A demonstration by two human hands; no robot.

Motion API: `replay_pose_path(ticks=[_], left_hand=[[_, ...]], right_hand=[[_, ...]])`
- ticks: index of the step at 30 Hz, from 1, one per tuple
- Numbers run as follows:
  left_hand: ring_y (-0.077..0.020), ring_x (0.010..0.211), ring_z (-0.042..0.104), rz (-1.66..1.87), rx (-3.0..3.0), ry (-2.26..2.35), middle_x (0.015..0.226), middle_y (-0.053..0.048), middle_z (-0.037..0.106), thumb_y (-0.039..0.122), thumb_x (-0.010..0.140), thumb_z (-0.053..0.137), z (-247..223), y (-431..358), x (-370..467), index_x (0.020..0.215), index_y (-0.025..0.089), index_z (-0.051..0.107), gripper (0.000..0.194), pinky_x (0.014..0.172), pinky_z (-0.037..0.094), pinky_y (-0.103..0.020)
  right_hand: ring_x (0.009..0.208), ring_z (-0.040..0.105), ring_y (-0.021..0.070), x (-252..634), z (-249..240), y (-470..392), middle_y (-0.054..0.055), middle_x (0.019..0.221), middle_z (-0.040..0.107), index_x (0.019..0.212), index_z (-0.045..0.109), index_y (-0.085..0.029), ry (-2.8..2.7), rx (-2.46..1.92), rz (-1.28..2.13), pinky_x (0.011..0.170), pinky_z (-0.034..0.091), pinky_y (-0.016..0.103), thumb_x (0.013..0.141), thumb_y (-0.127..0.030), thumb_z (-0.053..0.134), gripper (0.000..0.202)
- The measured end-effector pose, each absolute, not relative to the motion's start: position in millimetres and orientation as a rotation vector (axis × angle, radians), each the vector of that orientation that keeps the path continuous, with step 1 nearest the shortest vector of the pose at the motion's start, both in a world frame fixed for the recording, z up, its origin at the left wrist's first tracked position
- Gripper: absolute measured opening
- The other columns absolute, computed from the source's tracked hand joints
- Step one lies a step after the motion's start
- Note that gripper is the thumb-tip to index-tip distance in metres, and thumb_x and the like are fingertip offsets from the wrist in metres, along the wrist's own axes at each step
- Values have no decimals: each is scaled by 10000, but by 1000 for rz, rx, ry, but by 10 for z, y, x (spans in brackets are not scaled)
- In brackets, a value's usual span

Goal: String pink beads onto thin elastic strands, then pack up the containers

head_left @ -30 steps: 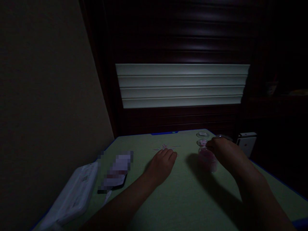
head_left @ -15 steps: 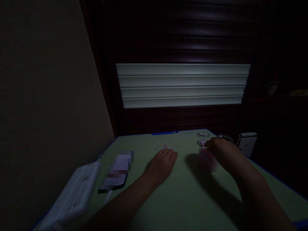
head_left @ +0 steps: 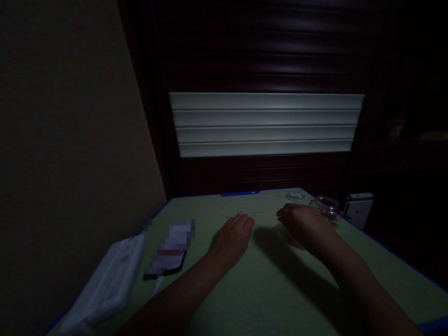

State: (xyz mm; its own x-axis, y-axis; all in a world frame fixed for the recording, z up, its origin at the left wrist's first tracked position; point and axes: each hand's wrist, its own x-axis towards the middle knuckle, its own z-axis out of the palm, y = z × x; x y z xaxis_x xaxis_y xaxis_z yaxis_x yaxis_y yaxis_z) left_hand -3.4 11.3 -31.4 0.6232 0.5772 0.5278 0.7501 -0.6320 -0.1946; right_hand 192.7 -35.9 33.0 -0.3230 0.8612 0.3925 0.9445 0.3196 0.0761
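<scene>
Near the far middle of the green table (head_left: 259, 289), my left hand (head_left: 234, 239) rests with its fingers bent and pressed together, right by a small cluster of thin, pale pinkish pieces (head_left: 240, 214). What lies under its fingertips is hidden. My right hand (head_left: 304, 223) is above the table with its fingertips pinched together and pointing left; anything between them is too small or dark to make out. Below it, mostly covered by the hand, stands a clear jar with pink contents (head_left: 297, 243). Behind my right wrist is another clear round jar (head_left: 327, 207) with small multicoloured bits inside.
A clear lid (head_left: 295, 196) with a white label lies at the far right. On the left are a phone-like object (head_left: 171, 247), partly pixelated, and a white case (head_left: 108, 275). A white box (head_left: 359, 210) stands beyond the right edge. Shutters rise behind the table.
My right hand has moved left, away from the pink jar's mouth towards the thin pieces, uncovering the multicoloured jar. My left hand has shifted slightly left.
</scene>
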Motion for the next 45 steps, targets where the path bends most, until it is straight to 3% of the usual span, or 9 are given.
replay_pose_path(ticks=[28,45], left_hand=[[-192,860,519,-568,-2457,-1317,902,-75,578,146,881,365,-392,200,-51,843,148,574,212,780,413,-316],[-196,923,507,-518,-2448,-1316,979,-81,570,120,880,369,-407,310,-38,910,150,585,220,798,413,-316]], right_hand=[[694,609,160,1733,320,-421,51,814,652,806,639,-186,-2479,-1567,-350,561,353,233,833,-191,465,176],[656,597,148,1733,305,-410,49,798,647,799,630,-184,-2495,-1561,-389,539,339,230,835,-199,472,163]])
